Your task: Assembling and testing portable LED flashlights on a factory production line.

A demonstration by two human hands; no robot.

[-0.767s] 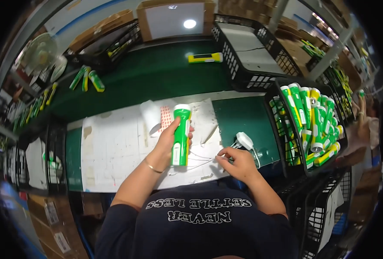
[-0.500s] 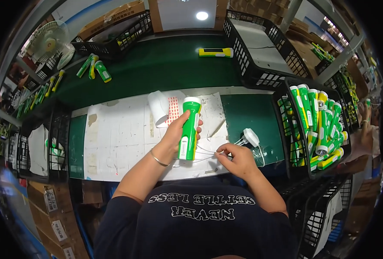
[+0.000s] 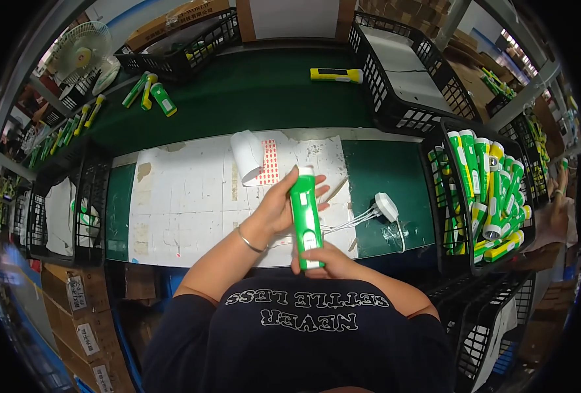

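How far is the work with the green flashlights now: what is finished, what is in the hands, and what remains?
Done, it seems: the black basket on the right holds many green flashlights. In hand: the left hand grips one green flashlight near its top, and the right hand holds its lower end, beside the white charger with wires. Possibly left: a few loose flashlights and a yellow one on the green belt behind.

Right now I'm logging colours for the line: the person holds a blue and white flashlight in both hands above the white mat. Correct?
Not quite. The flashlight is green and white, not blue, as the head view shows. The left hand and right hand do both hold it above the white mat.
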